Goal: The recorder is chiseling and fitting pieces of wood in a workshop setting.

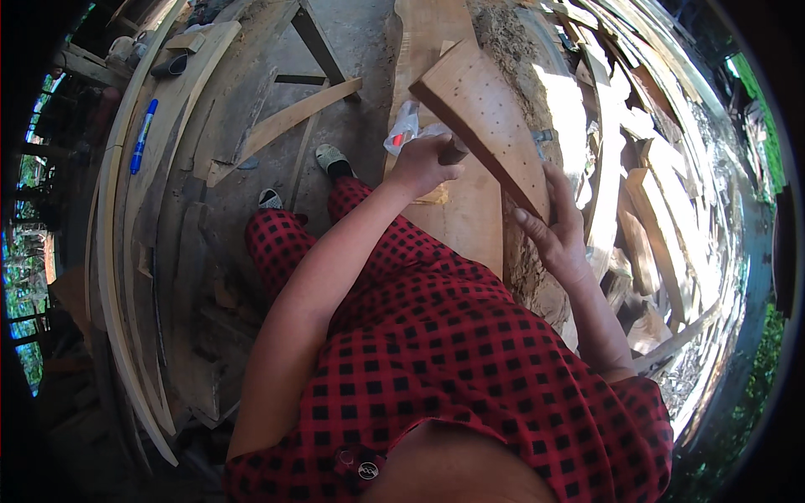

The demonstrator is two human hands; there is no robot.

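A flat piece of wood (490,109) with slanted edges and a scatter of small dark dots on its face is held up, tilted, above the long plank. My right hand (562,230) grips its lower right end, thumb on the near edge and fingers behind it. Beside the near edge, my left hand (426,166) is closed around a small greyish-brown thing (454,152), mostly hidden by the fingers, so its kind is unclear. Just beyond the left hand, a clear plastic bag (407,124) with something orange-red in it lies on the plank.
Under my hands runs a long, wide wooden plank (432,33) with a rough bark edge. Split wood and offcuts (662,218) pile up on the right. Long boards (180,117) lie left, with a blue marker (144,137) on them. A wooden frame (293,121) stands near my feet.
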